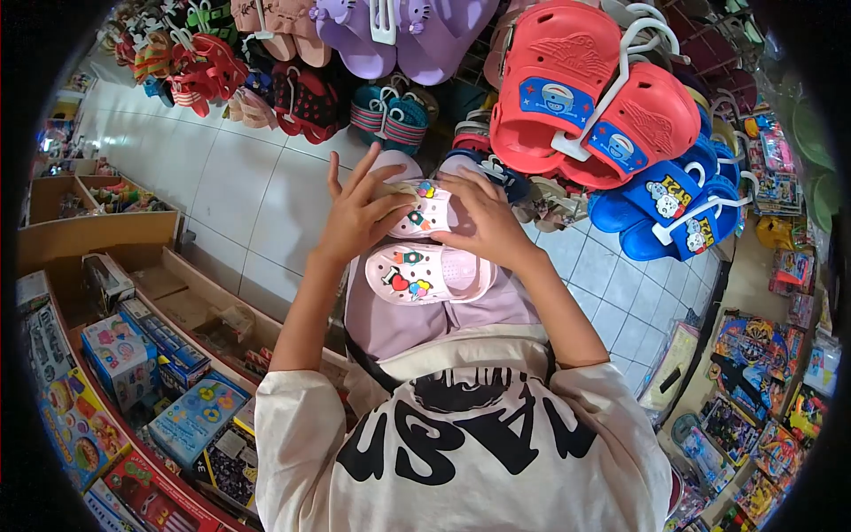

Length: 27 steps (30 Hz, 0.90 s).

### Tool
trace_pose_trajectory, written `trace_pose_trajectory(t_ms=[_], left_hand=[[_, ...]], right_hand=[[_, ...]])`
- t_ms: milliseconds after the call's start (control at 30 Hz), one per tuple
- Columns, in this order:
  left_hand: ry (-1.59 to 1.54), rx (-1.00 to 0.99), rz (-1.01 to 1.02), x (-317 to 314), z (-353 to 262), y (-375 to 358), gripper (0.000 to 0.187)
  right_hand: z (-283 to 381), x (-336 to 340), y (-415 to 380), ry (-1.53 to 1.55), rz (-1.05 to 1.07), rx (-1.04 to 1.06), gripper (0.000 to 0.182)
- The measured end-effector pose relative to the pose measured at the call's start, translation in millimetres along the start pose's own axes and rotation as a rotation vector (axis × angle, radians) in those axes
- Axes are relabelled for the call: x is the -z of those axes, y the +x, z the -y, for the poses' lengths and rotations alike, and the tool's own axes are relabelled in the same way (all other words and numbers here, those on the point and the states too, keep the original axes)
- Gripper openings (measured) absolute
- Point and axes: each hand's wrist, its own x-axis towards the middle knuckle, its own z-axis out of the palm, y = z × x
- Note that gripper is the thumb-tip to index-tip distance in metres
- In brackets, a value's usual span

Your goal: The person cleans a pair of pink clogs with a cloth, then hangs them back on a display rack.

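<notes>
A pair of pale pink clogs with colourful charms is at my lap. The farther clog [434, 211] is between my two hands. My left hand [362, 213] grips its toe end, thumb and some fingertips on the upper and other fingers raised. Something cream-coloured shows by those fingertips; I cannot make out what it is. My right hand [486, 217] is closed round the heel end, fingers over the far side and thumb at the near edge. The nearer clog [425, 275], with a heart and a rocket charm, rests on my mauve-clad thighs [390, 328].
Red clogs [558, 80], blue sandals [678, 208] and purple slippers [417, 40] hang on white hooks just ahead. Boxed toys [195, 417] fill a wooden shelf on the left. Packaged toys [753, 363] line the right side. White floor tiles [239, 186] lie below.
</notes>
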Motion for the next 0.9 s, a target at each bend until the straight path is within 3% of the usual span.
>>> trace_pose_trajectory(t_ms=[100,267,367,633,733,833,900], left_hand=[[-0.031,-0.016,0.010,-2,3,-5,0.019],[-0.178,-0.019,0.037,-3,2,-2,0.021],[-0.332,0.077,0.015,-1,-7,-4,0.021],[-0.298,0.091,-0.055,11,-24,-26,0.023],[-0.238,0.102,-0.089,11,-29,-30,0.022],[-0.205,0.032,-0.137,15,-29,-27,0.021],[-0.160,0.097,-0.166,17,-32,-30,0.021]], right_hand=[[6,2,-2,-0.270,-0.001,0.076,0.077],[9,5,-4,-0.311,0.058,0.097,0.078],[12,6,-6,-0.284,0.105,0.104,0.074],[29,9,-14,-0.246,0.194,0.177,0.071],[40,10,-16,-0.436,0.121,0.200,0.072],[45,6,-18,-0.368,0.106,0.175,0.073],[47,3,-17,-0.419,0.095,0.196,0.072]])
